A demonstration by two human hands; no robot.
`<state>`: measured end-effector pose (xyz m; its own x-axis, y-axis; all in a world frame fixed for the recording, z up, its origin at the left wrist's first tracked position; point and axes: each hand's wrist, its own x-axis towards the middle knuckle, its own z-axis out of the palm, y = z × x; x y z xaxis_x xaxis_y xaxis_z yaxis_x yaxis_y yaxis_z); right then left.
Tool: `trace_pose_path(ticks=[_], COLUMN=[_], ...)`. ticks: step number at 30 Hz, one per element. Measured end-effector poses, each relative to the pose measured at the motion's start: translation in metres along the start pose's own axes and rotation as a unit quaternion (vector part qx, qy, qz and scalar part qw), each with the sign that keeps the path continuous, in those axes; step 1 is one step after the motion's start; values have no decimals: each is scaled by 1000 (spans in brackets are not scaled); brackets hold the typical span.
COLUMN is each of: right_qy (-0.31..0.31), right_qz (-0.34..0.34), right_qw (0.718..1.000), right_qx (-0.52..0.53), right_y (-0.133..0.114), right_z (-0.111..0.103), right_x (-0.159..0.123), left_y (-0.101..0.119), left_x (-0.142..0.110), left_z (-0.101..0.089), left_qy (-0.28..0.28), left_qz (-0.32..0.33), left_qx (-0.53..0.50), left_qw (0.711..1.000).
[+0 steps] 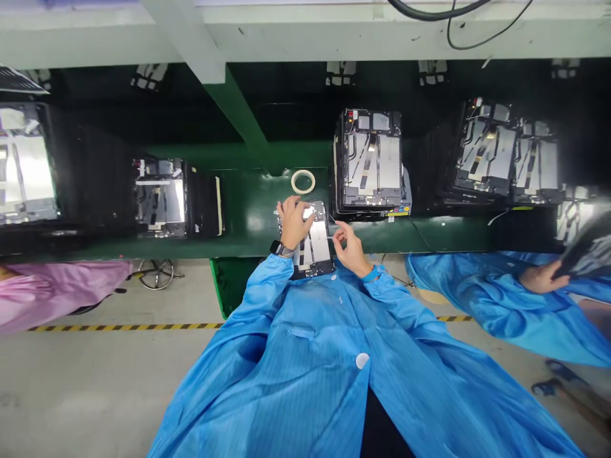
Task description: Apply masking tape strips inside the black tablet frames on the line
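Note:
A tablet-sized screen panel (319,248) with a silver back and black edges lies at the bench's front edge, close against my blue coat. My left hand (293,220) rests across its upper left part, fingers spread. At the panel's right edge, my right hand (350,247) is closed in a pinch on a thin white strip (330,238), which reaches over the panel; its exact kind is too small to make out. A roll of cream tape (303,182) lies flat just beyond the panel.
A tall stack of similar panels (373,162) stands to the right, more stacks (487,149) farther right and a shorter stack (161,200) to the left. A green bin (220,286) sits below the bench edge. Co-workers' sleeves, pink (71,283) and blue (468,286), flank me.

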<state>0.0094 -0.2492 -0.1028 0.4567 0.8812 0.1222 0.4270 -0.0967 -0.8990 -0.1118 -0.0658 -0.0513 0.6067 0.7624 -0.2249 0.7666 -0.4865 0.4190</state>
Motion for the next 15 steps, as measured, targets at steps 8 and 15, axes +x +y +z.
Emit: trace_pose_path(ticks=[8,15], right_qy=[-13,-37], right_qz=[-7,-53], right_qw=[999,993], right_qx=[-43,-94], right_y=[6,0], right_z=[7,22], right_x=[30,61], left_y=[-1,-7], left_x=[10,17], left_z=[2,10], left_qy=[-16,-38], left_qz=[12,41], left_qx=[-12,-13], left_qw=[1000,998])
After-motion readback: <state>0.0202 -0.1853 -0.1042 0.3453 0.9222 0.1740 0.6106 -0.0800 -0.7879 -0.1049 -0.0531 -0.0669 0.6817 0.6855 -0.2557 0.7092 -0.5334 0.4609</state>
